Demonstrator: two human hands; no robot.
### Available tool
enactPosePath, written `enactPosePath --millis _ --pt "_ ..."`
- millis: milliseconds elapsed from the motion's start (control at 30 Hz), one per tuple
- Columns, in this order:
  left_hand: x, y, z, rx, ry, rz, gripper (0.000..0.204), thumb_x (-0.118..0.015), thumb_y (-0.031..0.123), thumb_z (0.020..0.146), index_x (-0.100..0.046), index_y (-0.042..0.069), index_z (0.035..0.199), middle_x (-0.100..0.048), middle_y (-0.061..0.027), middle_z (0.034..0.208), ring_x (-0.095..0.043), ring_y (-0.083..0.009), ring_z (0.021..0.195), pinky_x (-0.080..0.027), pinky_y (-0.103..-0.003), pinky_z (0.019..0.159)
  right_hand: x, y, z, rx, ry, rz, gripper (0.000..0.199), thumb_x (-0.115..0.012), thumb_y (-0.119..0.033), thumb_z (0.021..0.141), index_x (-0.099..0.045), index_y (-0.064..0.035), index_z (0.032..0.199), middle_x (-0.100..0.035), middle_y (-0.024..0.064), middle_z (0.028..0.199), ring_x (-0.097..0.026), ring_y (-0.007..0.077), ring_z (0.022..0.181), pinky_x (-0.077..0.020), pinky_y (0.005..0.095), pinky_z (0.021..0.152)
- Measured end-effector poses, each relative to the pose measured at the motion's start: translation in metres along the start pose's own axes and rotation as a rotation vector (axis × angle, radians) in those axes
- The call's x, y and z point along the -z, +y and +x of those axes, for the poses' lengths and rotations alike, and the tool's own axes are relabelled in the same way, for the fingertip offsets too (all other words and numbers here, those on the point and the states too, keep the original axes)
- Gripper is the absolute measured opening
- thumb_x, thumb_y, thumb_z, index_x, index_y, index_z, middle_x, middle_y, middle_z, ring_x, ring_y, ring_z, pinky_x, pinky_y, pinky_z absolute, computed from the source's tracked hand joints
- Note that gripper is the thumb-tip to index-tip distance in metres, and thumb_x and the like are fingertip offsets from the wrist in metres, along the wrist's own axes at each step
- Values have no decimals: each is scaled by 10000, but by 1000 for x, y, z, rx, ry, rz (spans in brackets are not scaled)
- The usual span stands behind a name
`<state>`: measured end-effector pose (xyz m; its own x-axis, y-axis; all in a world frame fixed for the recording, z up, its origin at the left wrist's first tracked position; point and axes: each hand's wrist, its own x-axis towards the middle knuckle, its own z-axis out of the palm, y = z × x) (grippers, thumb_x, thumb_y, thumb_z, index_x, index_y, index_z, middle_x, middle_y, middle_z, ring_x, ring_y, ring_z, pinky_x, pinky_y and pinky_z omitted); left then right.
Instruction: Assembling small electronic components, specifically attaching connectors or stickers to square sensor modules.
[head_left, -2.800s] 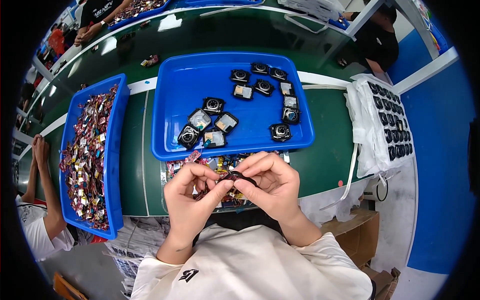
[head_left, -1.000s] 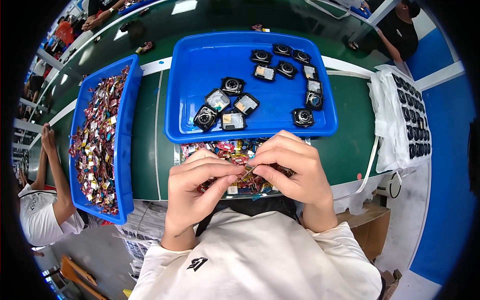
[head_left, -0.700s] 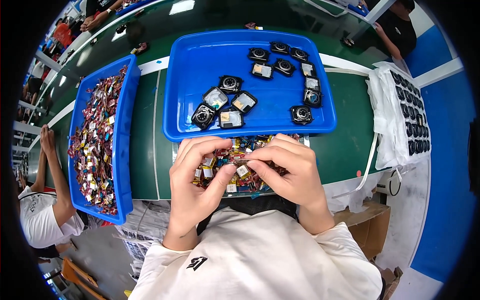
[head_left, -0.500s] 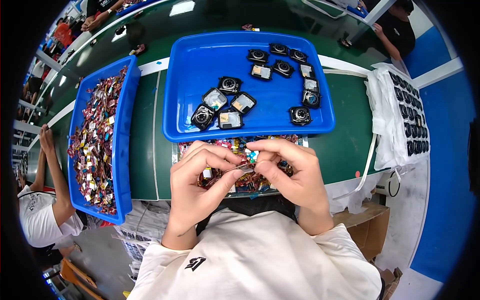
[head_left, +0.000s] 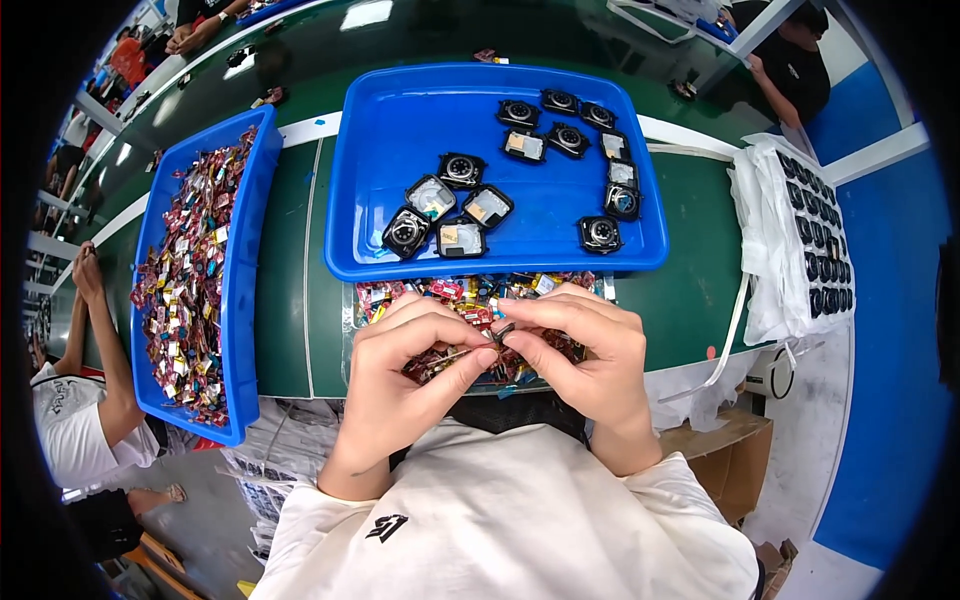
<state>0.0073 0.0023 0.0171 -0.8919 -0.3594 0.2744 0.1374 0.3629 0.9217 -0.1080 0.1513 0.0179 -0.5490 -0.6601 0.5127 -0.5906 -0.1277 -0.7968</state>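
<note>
My left hand (head_left: 400,365) pinches a thin, flat electronic piece (head_left: 452,357) seen almost edge-on between thumb and fingers. Opposite it, my right hand (head_left: 598,362) has thumb and forefinger closed on a small dark part (head_left: 504,333). The two pieces meet at the fingertips; whether they are joined is too small to tell. Below both hands lies a clear tray (head_left: 349,355) heaped with small electronic parts in red, yellow, white and blue. Just beyond is a blue tray (head_left: 400,269) holding several black watch cases, some back up, others showing a pale inside.
To the left, a deep blue bin (head_left: 247,300) is full of similar small parts. White-wrapped foam (head_left: 757,235) with rows of dark watch cases stands at the right. An open cardboard box (head_left: 735,465) sits below the green table (head_left: 285,290). Co-workers are at the left and far side.
My fingers have turned the small piece, so a dark part now stands up at my right fingertips. My hands have shifted slightly. The watch cases have stayed in place.
</note>
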Motion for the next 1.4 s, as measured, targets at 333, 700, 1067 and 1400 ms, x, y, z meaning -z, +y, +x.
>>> enactPosePath --millis 333,700,1067,1400 --pt "4 2 -3 -91 -14 -79 91 -753 -5 702 -696 22 767 -659 -56 718 -568 -154 659 -413 -272 616 5 -6 -9 -180 -76 235 143 -768 64 665 -696 37 785 -697 137 733 -668 215 685 -511 293 634" --pt "3 -7 -6 86 -68 -302 71 -738 3 751 -701 -10 810 -647 -67 719 -563 -129 665 -413 -252 594 -1 4 -13 -164 -140 410 39 -728 10 773 -690 13 783 -696 83 720 -656 150 646 -489 250 569" --pt "6 -9 -6 149 -51 -537 53 -698 -3 811 -666 -39 834 -639 -83 802 -570 -136 753 -440 -256 679 -1 5 -13 -240 -26 512 54 -733 -9 785 -685 14 777 -677 86 716 -632 138 639 -476 245 573" --pt "6 -9 -7 143 106 -524 49 -685 -31 806 -651 -41 840 -629 -72 809 -556 -117 745 -429 -237 664 25 16 11 99 84 -453 39 -713 -41 756 -686 -22 777 -610 51 797 -552 228 747 -437 318 620"
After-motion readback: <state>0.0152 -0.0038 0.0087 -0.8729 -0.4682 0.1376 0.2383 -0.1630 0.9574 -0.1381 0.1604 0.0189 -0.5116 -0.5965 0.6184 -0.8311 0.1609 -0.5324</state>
